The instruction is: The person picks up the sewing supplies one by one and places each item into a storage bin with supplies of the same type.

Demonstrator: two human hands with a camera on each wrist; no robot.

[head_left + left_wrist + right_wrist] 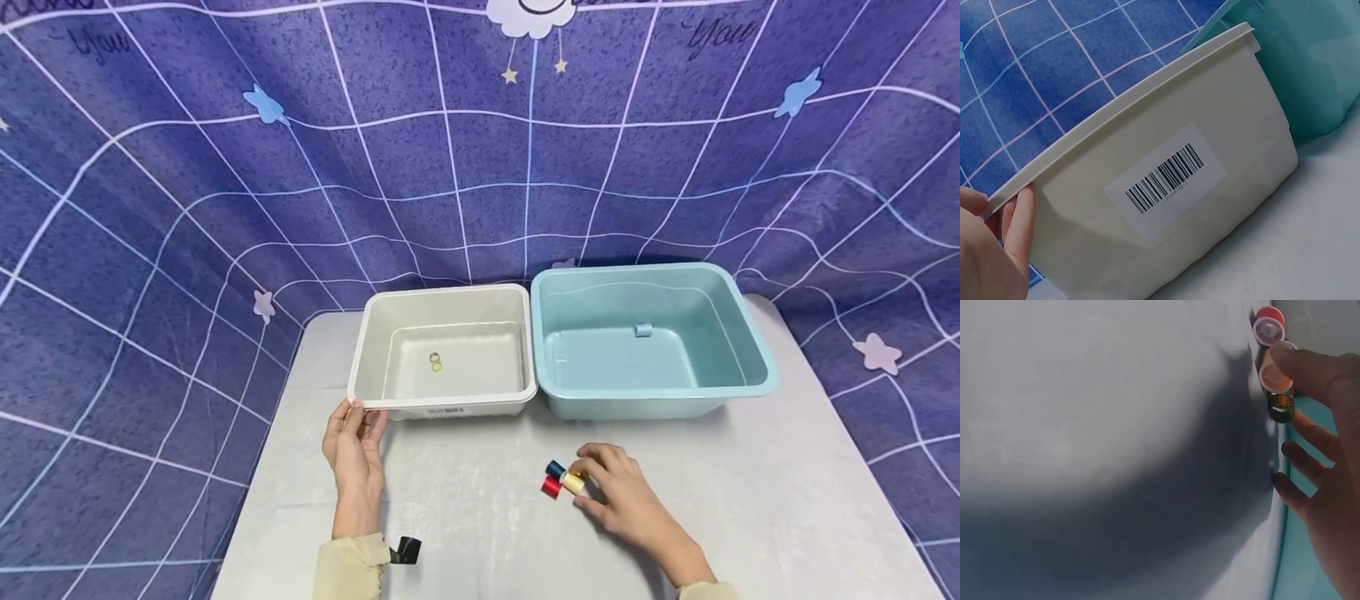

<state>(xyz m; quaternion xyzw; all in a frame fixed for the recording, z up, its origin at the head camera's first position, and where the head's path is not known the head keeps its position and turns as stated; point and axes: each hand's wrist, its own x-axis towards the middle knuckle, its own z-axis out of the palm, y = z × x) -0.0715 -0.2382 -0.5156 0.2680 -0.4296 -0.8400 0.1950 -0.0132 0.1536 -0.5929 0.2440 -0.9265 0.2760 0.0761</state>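
Note:
My left hand [356, 454] holds the near left corner of a white plastic bin [442, 290], thumb at the rim and fingers under it. In the left wrist view the left hand [991, 250] grips that rim beside a barcode label [1166, 181]. My right hand [618, 496] pinches a pale yellow thread spool [573, 483] on the table. Against it lie a red spool [551, 487] and a dark blue spool [556, 470]. In the right wrist view the thumb rests on the yellow spool [1276, 378], next to a small dimpled gold piece [1282, 407], possibly a thimble.
Two small gold ring-shaped pieces [436, 362] lie in the white bin. To its right stands a light blue bin [652, 404] with a light blue spool [642, 330] inside. A grid-patterned purple cloth [480, 158] hangs behind the table [480, 533].

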